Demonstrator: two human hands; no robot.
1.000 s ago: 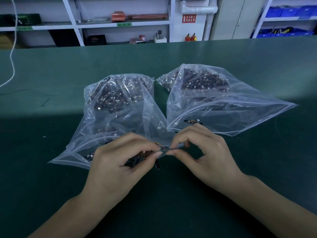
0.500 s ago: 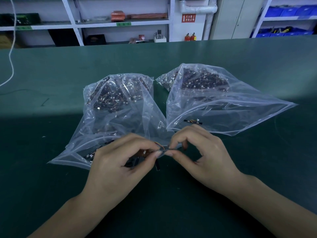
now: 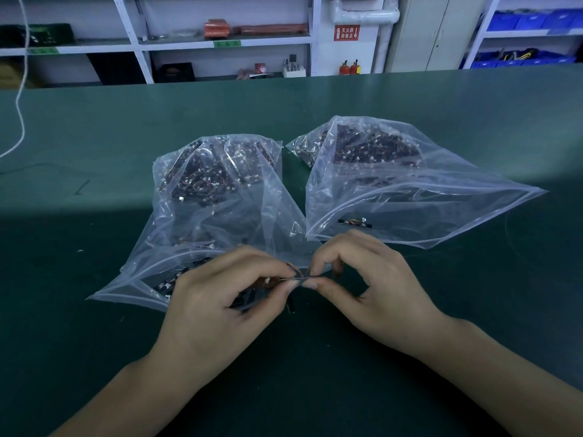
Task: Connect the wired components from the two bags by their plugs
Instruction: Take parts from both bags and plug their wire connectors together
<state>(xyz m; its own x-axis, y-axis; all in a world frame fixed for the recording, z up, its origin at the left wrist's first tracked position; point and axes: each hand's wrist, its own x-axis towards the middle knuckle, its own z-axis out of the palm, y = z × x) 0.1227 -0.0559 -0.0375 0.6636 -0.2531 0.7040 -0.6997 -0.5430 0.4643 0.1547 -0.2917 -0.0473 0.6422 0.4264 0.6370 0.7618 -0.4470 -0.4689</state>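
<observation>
Both hands pinch wired components (image 3: 295,277) between them | left hand (image 3: 217,298) | right hand (image 3: 372,279) | bags (image 3: 220,197) just behind

Green table (image 3: 441,105), white shelving (image 3: 135,45), blue bins (image 3: 533,20)

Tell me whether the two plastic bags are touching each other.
Cannot tell. In the head view the left bag and right bag nearly meet near the hands, but the clear film blurs any contact or gap.

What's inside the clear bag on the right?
The right bag holds a heap of small dark wired components with white plugs at its far end, and one lone component near its open mouth. The heap hides whatever lies beneath it.
</observation>
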